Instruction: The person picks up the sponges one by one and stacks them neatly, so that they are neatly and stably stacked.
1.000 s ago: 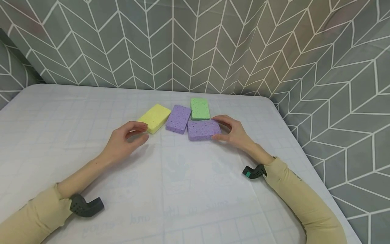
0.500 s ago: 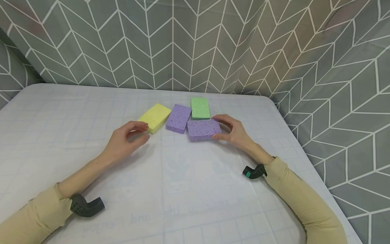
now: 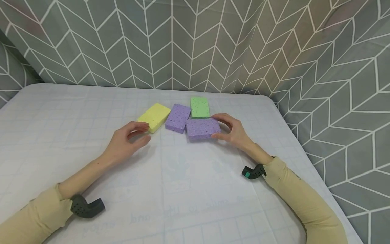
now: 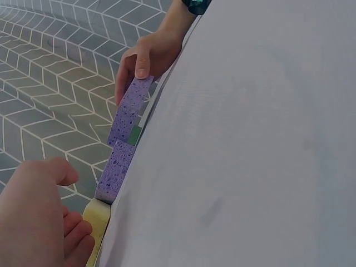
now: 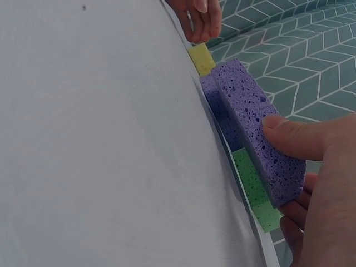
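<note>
Four sponges are gathered toward the far side of the tabletop (image 3: 198, 186). The right hand (image 3: 233, 133) pinches the near purple sponge (image 3: 202, 128) by its right end, fingers spread just as wide as the sponge, thumb on the near side. That sponge appears raised a little off the surface, and the right wrist view shows it tilted. The green sponge (image 3: 200, 107) lies behind it; whether the two touch is hard to tell.

To its left lies the other purple sponge (image 3: 178, 118), set at a slant, and farther left the yellow sponge (image 3: 153, 118). The left hand (image 3: 126, 139) is beside the yellow sponge's near corner, fingers loosely bent, thumb well apart from them, gripping nothing; contact with the sponge cannot be told.

As for progress, one sponge seems lifted, while the other three lie flat, none stacked. The handling looks partway through: the near purple sponge is grasped but not yet set down and released.
</note>
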`<state>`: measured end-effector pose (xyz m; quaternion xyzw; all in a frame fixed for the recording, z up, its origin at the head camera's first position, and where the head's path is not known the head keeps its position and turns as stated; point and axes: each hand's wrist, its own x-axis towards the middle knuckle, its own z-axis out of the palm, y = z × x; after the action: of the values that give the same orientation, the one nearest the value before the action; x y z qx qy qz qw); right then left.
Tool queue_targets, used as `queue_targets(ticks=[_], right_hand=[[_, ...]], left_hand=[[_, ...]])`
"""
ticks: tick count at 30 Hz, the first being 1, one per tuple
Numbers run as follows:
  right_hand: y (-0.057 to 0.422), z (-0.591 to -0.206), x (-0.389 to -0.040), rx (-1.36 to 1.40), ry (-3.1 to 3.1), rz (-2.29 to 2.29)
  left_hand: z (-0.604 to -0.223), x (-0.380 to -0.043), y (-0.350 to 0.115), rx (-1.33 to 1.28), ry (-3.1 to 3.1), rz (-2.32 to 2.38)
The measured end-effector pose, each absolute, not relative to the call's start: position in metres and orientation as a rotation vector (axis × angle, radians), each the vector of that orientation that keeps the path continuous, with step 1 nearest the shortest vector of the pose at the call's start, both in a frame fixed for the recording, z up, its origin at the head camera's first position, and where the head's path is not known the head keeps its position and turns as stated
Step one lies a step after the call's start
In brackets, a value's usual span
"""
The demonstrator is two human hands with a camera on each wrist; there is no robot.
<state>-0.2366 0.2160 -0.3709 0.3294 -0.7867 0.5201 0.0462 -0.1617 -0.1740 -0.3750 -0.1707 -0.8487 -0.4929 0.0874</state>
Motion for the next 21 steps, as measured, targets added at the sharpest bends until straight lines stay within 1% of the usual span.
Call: queue_targets(ticks=[21], right_hand=[[0.2128,-0.3689,-0.2317,1.018,-2.319,1.613]], left_hand=[[-0.3751,-0.1609,-0.171,-0.541,-2.479,-1.512]])
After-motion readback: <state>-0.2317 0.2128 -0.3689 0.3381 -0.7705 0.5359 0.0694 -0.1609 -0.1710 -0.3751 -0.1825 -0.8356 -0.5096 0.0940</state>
